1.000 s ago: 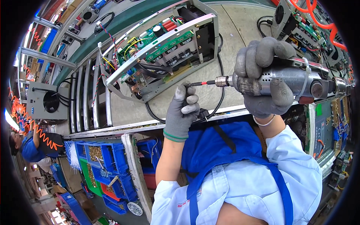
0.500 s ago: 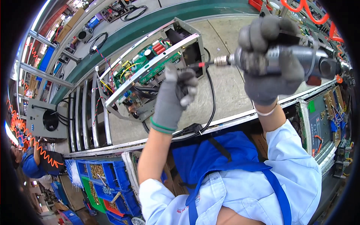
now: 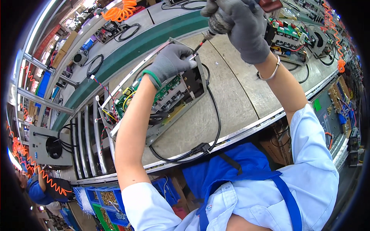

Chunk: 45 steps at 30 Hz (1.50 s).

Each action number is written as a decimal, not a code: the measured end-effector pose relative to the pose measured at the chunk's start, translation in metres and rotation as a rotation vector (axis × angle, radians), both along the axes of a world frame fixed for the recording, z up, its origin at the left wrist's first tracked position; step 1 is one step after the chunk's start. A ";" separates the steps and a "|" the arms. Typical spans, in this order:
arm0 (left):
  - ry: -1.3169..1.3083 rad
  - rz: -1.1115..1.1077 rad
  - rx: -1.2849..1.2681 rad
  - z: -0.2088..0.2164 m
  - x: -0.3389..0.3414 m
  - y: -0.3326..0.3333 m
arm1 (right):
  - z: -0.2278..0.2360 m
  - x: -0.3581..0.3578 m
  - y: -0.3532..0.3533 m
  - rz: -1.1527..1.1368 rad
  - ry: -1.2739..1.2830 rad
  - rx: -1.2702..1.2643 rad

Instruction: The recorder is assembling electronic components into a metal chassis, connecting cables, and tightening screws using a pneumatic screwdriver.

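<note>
In front of me stands an open metal-framed electrical unit (image 3: pixel 169 101) with a green circuit board (image 3: pixel 163 91) inside. My left hand (image 3: pixel 173 59), in a grey glove with a green cuff, reaches over its top far corner. The fingers are drawn together at the frame's upper edge; what they pinch, if anything, is too small to make out. My right hand (image 3: pixel 246 30), also gloved, is wrapped round a power screwdriver (image 3: pixel 208 35). Its bit slants down to the corner beside my left fingertips. Whether the bit touches a screw is hidden.
A black cable (image 3: pixel 219 123) loops over the worktop (image 3: pixel 235 96) to a plug near the front edge. Another open unit (image 3: pixel 289 40) stands at the right. Metal rollers (image 3: pixel 88 142) and a grey panel with a fan (image 3: pixel 50 144) lie left. Blue parts bins (image 3: pixel 110 198) hold small fasteners; a person (image 3: pixel 38 188) is at far left.
My left hand has moved up and away onto the unit's top corner. My right hand has swung the screwdriver farther away and left, tilting its bit down to that corner.
</note>
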State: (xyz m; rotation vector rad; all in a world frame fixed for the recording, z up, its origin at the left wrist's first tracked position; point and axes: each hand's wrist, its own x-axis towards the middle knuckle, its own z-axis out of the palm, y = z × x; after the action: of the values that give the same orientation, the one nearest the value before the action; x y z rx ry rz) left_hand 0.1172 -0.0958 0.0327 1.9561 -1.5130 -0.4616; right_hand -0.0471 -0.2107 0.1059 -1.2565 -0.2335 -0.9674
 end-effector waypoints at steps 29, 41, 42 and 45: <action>0.029 0.034 0.022 -0.007 0.009 0.003 | 0.035 0.071 0.005 0.090 0.245 -0.198; -0.320 0.116 0.061 0.007 -0.006 0.004 | 0.032 0.075 0.001 0.045 0.248 -0.206; -0.303 0.159 -0.019 0.007 -0.008 0.009 | 0.031 0.076 0.002 0.056 0.215 -0.211; -0.126 0.314 -0.264 0.008 -0.019 0.033 | 0.033 0.078 0.012 0.072 0.210 -0.247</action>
State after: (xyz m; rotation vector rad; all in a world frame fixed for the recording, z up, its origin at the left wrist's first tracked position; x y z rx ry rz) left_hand 0.0982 -0.0627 0.0408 1.9894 -1.2350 -0.0033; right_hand 0.0309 -0.1989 0.1394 -1.5551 -0.2367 -0.7537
